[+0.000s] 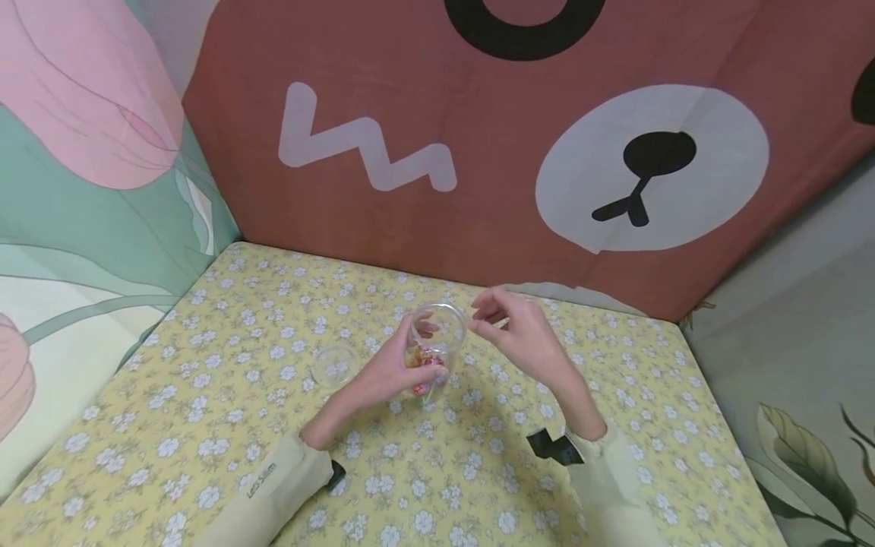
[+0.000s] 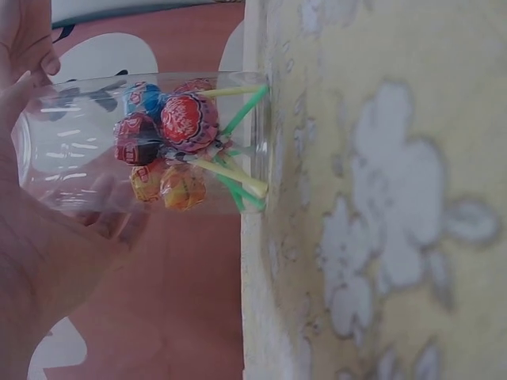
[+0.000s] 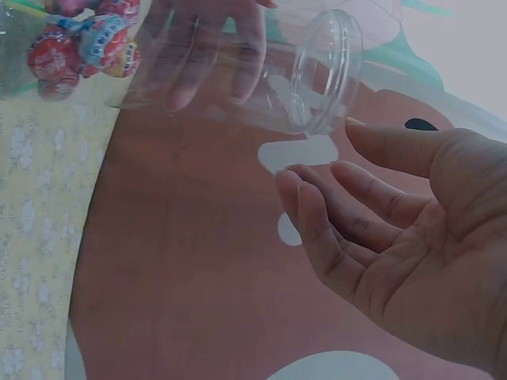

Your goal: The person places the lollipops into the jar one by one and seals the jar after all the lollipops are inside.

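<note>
A clear plastic jar [image 1: 439, 332] stands on the table with its mouth uncovered. My left hand [image 1: 390, 365] grips it from the left, thumb on the near side and fingers behind. Inside the jar lie several wrapped lollipops [image 2: 186, 123], in red, blue and orange wrappers, their green and pale yellow sticks at the bottom. My right hand [image 1: 522, 338] is raised just right of the jar's rim, its fingers loosely bent with nothing between them. In the right wrist view its thumb tip is close by the rim [image 3: 326, 73].
A round clear lid [image 1: 335, 365] lies on the table left of the jar. The yellow flowered cloth [image 1: 273, 410] covers the tabletop. Behind it rises a brown wall hanging [image 1: 492, 213] with a cartoon face, and printed hangings flank both sides.
</note>
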A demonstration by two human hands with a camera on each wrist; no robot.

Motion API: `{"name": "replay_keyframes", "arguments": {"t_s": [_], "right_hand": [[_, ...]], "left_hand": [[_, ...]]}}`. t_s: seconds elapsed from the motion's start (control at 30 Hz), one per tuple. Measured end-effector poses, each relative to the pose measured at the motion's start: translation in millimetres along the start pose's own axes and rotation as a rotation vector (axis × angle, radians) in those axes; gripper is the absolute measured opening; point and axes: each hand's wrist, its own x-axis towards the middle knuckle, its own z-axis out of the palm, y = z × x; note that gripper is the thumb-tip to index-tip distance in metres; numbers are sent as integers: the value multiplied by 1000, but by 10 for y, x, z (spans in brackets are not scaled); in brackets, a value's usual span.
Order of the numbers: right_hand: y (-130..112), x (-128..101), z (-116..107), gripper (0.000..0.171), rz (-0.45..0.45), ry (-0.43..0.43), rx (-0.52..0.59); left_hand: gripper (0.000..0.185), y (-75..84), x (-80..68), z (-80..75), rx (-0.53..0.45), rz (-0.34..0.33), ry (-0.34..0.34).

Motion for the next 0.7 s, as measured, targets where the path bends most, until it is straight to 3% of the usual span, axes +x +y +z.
{"name": "replay_keyframes", "arguments": {"t_s": [0.37,0.7], "right_hand": [[120,-73,66,33,80,-63,31],[261,-132,243,66,136,-149,151]], "left_hand": [[98,78,-17,-57,82,-46,-2],[106,59,-176,-257,149,-31,-31]]}}
